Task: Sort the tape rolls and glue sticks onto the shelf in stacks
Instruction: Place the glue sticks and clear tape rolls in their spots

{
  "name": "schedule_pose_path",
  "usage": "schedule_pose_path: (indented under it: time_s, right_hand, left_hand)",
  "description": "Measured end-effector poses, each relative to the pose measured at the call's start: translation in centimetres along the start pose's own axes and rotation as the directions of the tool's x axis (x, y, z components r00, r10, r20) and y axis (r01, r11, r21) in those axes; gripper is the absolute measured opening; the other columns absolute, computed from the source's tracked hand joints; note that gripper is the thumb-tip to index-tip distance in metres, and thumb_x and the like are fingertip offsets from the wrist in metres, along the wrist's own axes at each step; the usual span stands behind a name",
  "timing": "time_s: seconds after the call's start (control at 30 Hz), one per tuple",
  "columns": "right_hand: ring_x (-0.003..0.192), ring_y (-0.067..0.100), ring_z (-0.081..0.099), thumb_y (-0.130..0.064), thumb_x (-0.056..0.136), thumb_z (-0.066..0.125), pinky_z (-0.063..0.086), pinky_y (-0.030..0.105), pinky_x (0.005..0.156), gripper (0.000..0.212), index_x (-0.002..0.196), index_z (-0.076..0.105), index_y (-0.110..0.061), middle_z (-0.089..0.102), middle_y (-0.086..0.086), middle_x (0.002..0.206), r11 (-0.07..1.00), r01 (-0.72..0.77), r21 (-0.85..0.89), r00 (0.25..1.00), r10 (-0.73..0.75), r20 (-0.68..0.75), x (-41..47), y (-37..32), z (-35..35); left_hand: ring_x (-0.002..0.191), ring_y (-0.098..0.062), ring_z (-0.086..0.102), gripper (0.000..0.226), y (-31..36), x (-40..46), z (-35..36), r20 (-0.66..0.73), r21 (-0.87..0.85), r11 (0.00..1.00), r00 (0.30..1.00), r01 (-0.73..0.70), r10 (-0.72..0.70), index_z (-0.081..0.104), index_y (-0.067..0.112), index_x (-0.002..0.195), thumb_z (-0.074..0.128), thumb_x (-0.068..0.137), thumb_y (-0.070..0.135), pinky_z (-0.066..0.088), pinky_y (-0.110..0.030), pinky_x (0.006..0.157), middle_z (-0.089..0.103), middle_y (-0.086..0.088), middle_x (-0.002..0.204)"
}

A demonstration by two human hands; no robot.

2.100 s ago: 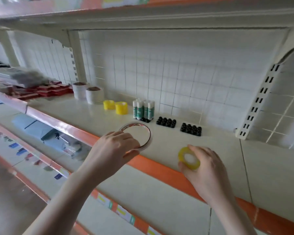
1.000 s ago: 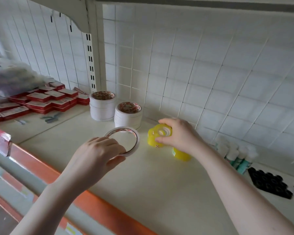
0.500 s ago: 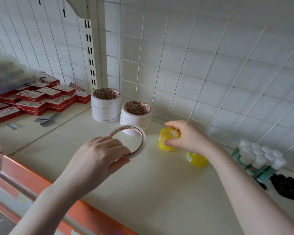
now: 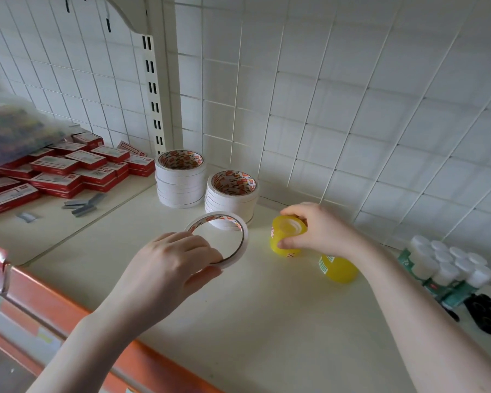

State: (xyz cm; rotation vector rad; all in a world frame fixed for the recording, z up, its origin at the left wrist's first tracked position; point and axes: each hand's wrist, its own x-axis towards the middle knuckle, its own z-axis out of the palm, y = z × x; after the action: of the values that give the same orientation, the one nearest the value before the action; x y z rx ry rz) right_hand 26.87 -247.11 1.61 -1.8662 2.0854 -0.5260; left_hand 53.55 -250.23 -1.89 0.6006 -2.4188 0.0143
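Left hand pinches a thin white tape roll by its near rim, held tilted above the shelf, just in front of two stacks of white tape rolls. Right hand grips the top of a yellow tape stack standing on the shelf; a second yellow stack stands just beside it. Glue sticks cluster upright to the right.

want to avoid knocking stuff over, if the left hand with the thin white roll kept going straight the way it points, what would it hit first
Most likely the nearer white tape stack. The left hand holds the thin white roll just short of that stack, pointing towards the back wall. Depth is unclear, so the roll may pass above the stack.
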Motion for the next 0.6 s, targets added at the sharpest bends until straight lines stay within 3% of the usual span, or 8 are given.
schedule_pose_path:
  time_s: [0.4,0.6]
  right_hand:
    - [0.110,0.016,0.054,-0.036,0.060,0.085,0.043,0.035,0.096,0.071,0.124,0.057,-0.022,0.056,-0.006,0.116,1.000,-0.001,0.019,1.000,0.001,0.009,0.00,0.33,0.02]
    - [0.130,0.013,0.040,-0.046,0.064,0.080,0.030,0.021,0.098,0.092,0.143,0.037,-0.024,0.043,-0.004,0.143,0.997,0.019,-0.078,1.000,-0.019,0.000,-0.84,-0.16,0.04]
  left_hand:
    - [0.072,-0.008,0.054,0.021,-0.18,-0.39,0.31,0.009,0.008,1.000,1.000,0.012,-0.012,0.067,0.024,0.084,0.052,0.086,0.038,0.039,-0.018,0.068,0.061,0.013,0.077]
    - [0.071,-0.009,0.055,0.020,-0.63,-0.40,-0.47,0.003,0.018,1.000,1.000,0.018,-0.018,0.067,0.024,0.084,0.053,0.085,0.038,0.042,-0.021,0.066,0.061,0.013,0.077]
